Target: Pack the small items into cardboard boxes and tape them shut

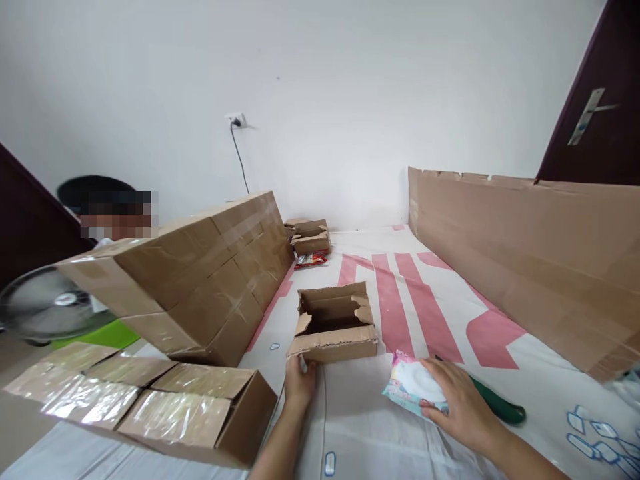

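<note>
In the head view, a small open-topped cardboard box [333, 349] stands on the cloth in the middle. My left hand [299, 385] grips its near left corner, with the fingers partly hidden under the edge. To the right, my right hand [457, 403] is closed round a pink and turquoise pack of wet wipes [413, 383] with a white lid. The pack is low over the cloth or on it; I cannot tell which. Just beyond my right hand lies a tool with a dark green handle [503, 405], its other end mostly covered by the hand.
Taped cardboard boxes [215, 267] form a wall on the left, with more boxes [175, 413] nearer. A cardboard panel [510, 260] edges the right. Further back are another open box [311, 241] and a red packet [311, 259]. A person in a dark cap [97, 190] and a fan [50, 303] are left.
</note>
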Demonstrator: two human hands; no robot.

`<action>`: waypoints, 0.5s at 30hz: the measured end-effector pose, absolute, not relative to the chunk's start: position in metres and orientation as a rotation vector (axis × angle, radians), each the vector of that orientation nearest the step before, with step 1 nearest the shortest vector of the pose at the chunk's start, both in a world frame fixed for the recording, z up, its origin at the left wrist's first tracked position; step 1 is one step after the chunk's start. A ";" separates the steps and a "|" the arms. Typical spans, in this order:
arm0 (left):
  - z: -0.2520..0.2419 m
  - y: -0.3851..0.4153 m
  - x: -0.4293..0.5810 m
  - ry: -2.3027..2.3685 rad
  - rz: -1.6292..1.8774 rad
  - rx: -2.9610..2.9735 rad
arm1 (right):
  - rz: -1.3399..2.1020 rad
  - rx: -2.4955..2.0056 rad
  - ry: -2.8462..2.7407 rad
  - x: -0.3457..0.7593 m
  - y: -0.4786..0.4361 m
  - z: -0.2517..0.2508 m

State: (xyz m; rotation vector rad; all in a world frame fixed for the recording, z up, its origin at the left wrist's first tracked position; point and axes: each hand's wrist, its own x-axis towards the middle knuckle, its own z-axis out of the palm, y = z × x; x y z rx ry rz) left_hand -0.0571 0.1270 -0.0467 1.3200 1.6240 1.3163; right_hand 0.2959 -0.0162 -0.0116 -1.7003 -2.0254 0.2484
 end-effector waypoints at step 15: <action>-0.064 0.039 0.071 0.844 0.764 1.567 | -0.067 -1.738 -1.739 0.293 -0.044 -0.076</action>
